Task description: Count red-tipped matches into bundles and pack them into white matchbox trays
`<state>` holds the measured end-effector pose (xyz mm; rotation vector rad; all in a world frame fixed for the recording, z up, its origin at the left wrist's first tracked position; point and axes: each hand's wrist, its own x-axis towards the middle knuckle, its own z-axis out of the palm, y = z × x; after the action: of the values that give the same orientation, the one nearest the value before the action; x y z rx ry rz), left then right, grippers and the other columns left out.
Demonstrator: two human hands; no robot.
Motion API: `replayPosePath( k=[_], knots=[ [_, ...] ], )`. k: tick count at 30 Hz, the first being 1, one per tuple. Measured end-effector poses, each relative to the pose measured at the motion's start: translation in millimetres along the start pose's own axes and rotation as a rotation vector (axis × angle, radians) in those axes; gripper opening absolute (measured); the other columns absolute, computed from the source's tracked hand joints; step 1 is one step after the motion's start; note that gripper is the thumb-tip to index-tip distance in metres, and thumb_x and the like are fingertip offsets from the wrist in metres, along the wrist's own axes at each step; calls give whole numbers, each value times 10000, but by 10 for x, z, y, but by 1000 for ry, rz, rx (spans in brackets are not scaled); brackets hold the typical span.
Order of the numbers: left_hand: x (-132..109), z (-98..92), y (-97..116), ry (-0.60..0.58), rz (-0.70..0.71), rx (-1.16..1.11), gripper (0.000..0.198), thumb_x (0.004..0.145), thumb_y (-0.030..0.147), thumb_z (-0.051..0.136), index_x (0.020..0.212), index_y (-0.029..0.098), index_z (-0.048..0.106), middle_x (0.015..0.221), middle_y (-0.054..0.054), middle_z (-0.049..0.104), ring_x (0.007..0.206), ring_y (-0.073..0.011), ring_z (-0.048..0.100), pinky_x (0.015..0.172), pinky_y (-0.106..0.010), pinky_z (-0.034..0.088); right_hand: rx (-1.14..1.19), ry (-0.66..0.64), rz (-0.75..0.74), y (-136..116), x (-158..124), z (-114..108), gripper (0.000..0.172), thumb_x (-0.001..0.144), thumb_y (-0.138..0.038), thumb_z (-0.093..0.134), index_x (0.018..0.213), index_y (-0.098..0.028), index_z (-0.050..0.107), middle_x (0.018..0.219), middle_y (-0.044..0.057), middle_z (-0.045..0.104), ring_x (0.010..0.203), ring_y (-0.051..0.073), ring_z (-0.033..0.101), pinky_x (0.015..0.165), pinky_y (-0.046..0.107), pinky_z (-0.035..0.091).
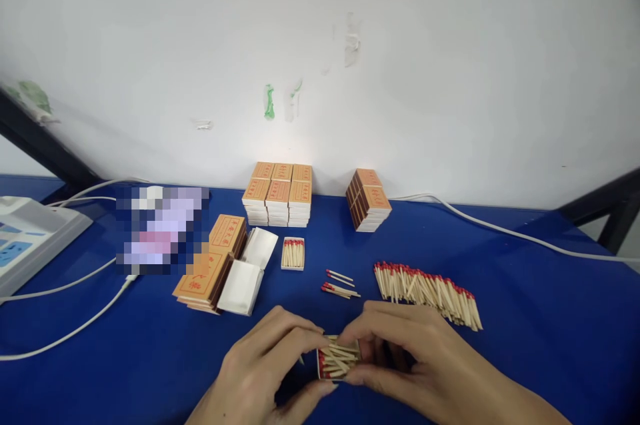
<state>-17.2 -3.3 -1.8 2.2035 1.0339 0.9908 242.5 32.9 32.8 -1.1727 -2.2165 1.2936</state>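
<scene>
Your blue tabletop [545, 331] carries a heap of red-tipped matches [425, 288] just beyond your right hand [423, 345]. Past your left hand [260, 361] lies a filled matchbox tray [293, 255]; loose matches [343, 290] lie between. Farther off stand a broad matchbox stack [277, 191] and a smaller stack [371, 201]; left of your hands lie orange sleeves [200, 278], white trays [240, 286] and cables [100, 328].

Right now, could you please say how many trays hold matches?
2: one tray between left hand and right hand, a second tray on the blue table. Stacked boxes may hide more.
</scene>
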Motion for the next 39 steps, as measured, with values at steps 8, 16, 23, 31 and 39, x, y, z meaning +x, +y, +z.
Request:
replayPosePath(
  k=[8,16,23,31,39],
  knots=[
    [-40,26,-17,-10,-3,-14,392,1007,91,766,1328,283,649,1196,-13,773,1064,-170,776,941,-238,656,-39,13,-63,-78,-32,34,211,987,-461,865,1082,-286,792,879,-49,700,746,112,638,678,218,493],
    [-15,16,21,17,-2,11,309,997,129,793,1233,287,669,1114,4,784,974,-166,783,880,-226,662,-52,19,-38,-111,-12,14,88,1038,-199,717,1026,-261,779,925,-30,721,752,108,645,656,217,484],
    [-17,16,8,105,-20,128,275,1009,208,812,1243,285,689,1099,-4,777,944,-165,780,861,-222,663,-95,28,-50,-119,-12,15,51,1047,-230,735,1035,-266,770,931,-37,730,779,110,667,719,217,511],
    [-11,-10,19,41,-26,73,324,992,141,812,1248,289,681,1133,10,757,996,-146,769,899,-195,641,-158,104,-60,-67,-19,146,56,1065,-282,694,1089,-249,733,914,-21,722,751,124,654,673,239,504],
    [-20,25,-18,27,-26,60,303,1035,162,771,1291,281,660,1155,-1,731,1023,-142,754,916,-194,632,-146,103,-50,-1,-12,166,121,1064,-269,697,1183,-284,711,840,-61,693,697,110,631,665,229,500]
  ],
)
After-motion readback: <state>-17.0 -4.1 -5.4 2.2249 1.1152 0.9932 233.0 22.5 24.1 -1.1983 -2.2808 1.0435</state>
